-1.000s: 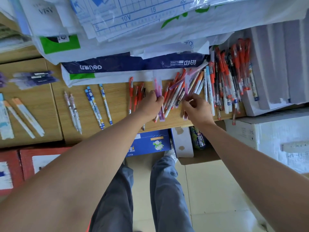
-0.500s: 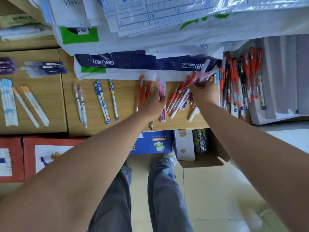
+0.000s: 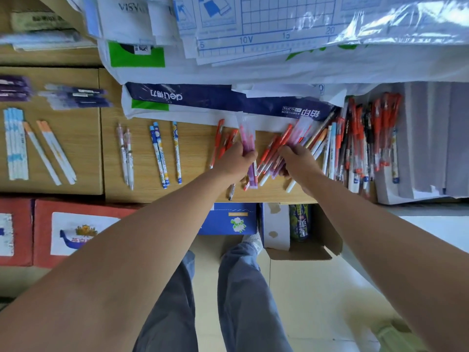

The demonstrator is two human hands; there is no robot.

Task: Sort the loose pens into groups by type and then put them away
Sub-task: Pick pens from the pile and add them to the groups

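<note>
Head view looked down on a wooden desk point(image 3: 193, 138) running across the middle of the frame. Stacked paper sheets point(image 3: 253, 34) filled the upper part. A blue-and-white ream point(image 3: 228, 100) lay just below them, along the desk's far edge. Red boxes point(image 3: 76, 232) sat at lower left under the desk, with a blue box point(image 3: 228, 219) and an open cardboard box point(image 3: 302, 252) near the centre.

Both bare forearms reached up from the bottom corners. At the centre, the left hand point(image 3: 234, 162) had its fingers curled tight round a bundle of pink pens point(image 3: 247, 138) that pointed up the frame. Just to its right, the right hand point(image 3: 300, 163) had its fingers curled round a few pinkish pens point(image 3: 298, 130) within the mixed pile point(image 3: 271, 151) of red and white pens.

A heap of red pens point(image 3: 365, 138) lay at the right, against a white paper stack point(image 3: 431, 138). Separate groups lay apart toward the left:
- three blue patterned pens point(image 3: 160, 153)
- two white pens point(image 3: 125, 153)
- orange-capped pens point(image 3: 50, 151)
- pale blue pens point(image 3: 15, 143)
- purple pens point(image 3: 76, 96) at upper left
</note>
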